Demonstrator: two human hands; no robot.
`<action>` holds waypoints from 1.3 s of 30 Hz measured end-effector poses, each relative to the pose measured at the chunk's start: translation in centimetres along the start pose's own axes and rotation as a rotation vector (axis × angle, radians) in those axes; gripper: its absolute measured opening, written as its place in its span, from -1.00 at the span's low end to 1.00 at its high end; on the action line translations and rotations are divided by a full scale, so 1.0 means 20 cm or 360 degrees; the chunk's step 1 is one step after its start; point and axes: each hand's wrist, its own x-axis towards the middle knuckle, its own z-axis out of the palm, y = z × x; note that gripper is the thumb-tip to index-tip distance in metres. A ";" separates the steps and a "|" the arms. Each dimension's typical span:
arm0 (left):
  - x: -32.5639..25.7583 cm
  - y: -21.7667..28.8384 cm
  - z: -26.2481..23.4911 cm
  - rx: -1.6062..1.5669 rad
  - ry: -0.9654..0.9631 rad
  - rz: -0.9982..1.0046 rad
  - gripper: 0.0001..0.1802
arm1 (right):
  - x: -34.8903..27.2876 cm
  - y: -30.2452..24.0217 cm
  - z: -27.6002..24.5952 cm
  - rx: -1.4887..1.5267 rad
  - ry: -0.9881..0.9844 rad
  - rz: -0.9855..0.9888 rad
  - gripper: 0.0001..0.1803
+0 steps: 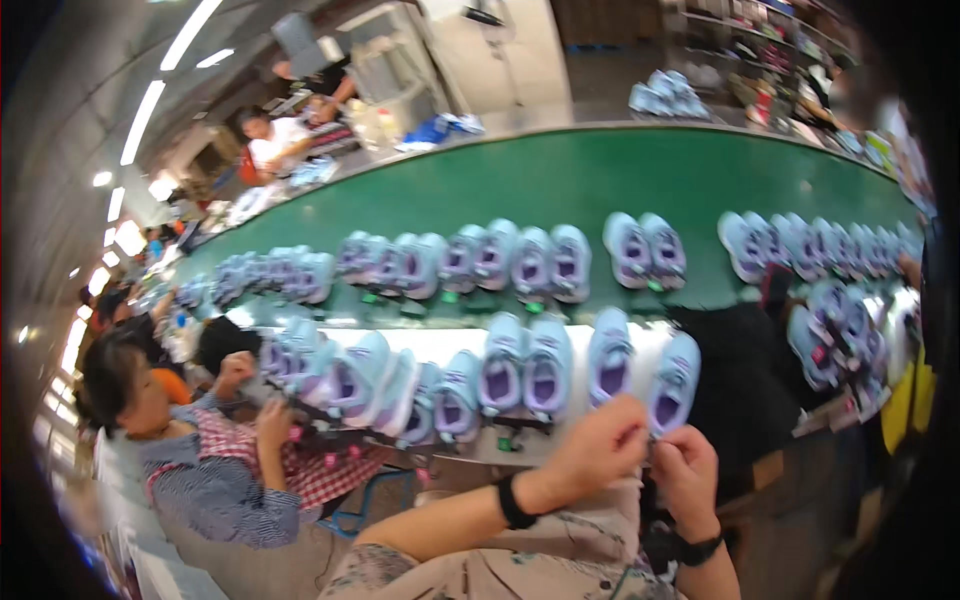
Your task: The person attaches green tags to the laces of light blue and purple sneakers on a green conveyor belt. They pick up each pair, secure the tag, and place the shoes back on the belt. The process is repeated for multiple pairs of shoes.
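My left hand (602, 442) is closed in a pinch in front of the heel of a light blue shoe with a purple lining (611, 358). Close beside it, my right hand (688, 468) is also pinched, at the heel of the matching shoe (675, 385). Whatever the fingertips hold is too small or hidden to name. Both shoes lie on the white bench edge, toes pointing away from me. Just to their left sits another pair, including a light blue shoe (547, 368) with a small dark tag hanging below.
A green conveyor belt (560, 170) curves behind the bench, carrying rows of similar shoes (552, 262). A co-worker in a checked apron (235, 440) sits at my left. Black cloth (735, 375) lies to the right, beside stacked shoes (835, 335).
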 end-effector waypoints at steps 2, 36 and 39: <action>-0.10 -0.08 -0.07 0.0237 -0.0030 -0.0168 -0.92 | 0.03 0.01 0.05 -0.0653 0.0009 -0.0277 -0.96; -0.16 -0.38 -0.11 -0.0999 -0.0233 -0.1534 -0.85 | 0.14 -0.06 0.14 -0.2026 -0.0426 -0.1099 -0.88; -0.25 -0.24 -0.16 -0.0417 -0.0007 -0.1212 -0.85 | 0.14 -0.02 0.19 -0.1882 -0.0407 -0.1238 -0.87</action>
